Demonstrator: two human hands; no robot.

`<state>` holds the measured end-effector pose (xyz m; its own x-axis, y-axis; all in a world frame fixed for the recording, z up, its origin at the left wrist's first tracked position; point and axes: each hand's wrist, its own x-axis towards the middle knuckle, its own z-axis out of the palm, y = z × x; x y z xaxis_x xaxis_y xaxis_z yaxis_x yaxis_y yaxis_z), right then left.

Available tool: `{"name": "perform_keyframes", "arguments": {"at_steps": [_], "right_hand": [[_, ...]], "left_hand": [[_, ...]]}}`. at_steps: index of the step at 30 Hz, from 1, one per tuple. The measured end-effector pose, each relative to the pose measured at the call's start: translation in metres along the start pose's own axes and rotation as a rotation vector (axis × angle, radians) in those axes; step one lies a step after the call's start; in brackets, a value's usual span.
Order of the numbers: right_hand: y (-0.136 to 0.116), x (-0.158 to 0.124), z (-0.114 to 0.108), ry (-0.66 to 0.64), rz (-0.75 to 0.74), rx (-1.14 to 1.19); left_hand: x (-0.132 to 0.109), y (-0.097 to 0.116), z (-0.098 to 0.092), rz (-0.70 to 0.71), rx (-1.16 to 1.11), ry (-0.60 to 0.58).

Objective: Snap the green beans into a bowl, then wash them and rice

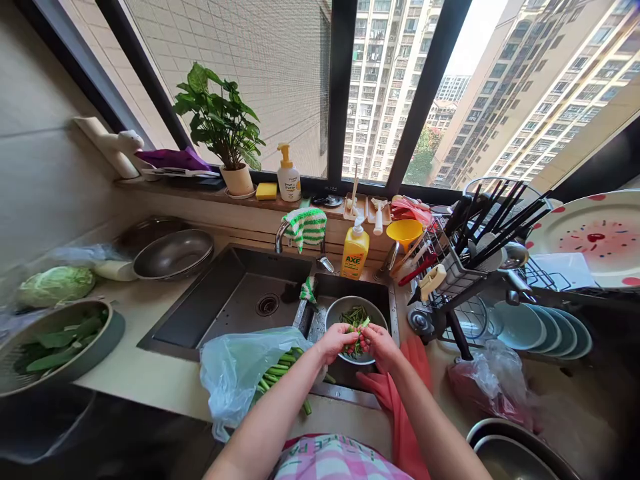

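My left hand (335, 341) and my right hand (381, 344) meet over a metal bowl (374, 309) in the small right sink basin. Between their fingertips both pinch a short green vegetable stem (365, 323). Cut green pieces (353, 316) lie in the bowl beneath my fingers. Left of my left forearm, a thin plastic bag (233, 367) lies open at the sink's front edge, with long green stems (279, 369) sticking out. Pink rubber gloves (407, 407) hang by my right forearm.
The large sink basin (240, 293) is to the left. A faucet (281, 233) draped with a striped cloth (306, 227) and a yellow detergent bottle (355, 253) stand behind. A utensil rack (450, 267) is on the right, a strainer of leaves (60, 347) far left.
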<state>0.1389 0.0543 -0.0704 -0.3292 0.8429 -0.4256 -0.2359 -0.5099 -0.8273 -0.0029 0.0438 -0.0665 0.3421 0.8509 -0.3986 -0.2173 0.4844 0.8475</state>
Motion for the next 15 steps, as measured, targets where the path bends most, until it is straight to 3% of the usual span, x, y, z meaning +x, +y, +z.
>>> {"name": "perform_keyframes", "arguments": {"at_steps": [2, 4, 7, 9, 11, 13, 15], "right_hand": [[-0.005, -0.007, 0.002, -0.085, 0.036, 0.104], [-0.01, -0.013, 0.003, -0.162, 0.012, 0.042], [-0.014, -0.016, 0.0, -0.238, -0.108, -0.409], [-0.011, -0.013, -0.004, -0.159, -0.211, -0.756], [-0.005, -0.006, -0.01, 0.041, -0.269, -0.994], [0.003, 0.002, -0.015, 0.204, -0.278, -1.108], [0.011, 0.008, -0.018, 0.225, -0.322, -1.099]], "left_hand": [[-0.007, 0.006, -0.003, -0.034, -0.119, -0.146], [-0.009, 0.012, -0.007, -0.072, -0.211, -0.219], [-0.002, 0.023, -0.016, -0.069, -0.254, -0.03], [0.008, 0.028, -0.022, -0.029, -0.26, 0.126], [0.017, 0.029, -0.023, -0.003, -0.245, 0.183], [0.023, 0.024, -0.02, 0.012, -0.221, 0.214], [0.028, 0.014, -0.013, 0.03, -0.198, 0.253]]}}
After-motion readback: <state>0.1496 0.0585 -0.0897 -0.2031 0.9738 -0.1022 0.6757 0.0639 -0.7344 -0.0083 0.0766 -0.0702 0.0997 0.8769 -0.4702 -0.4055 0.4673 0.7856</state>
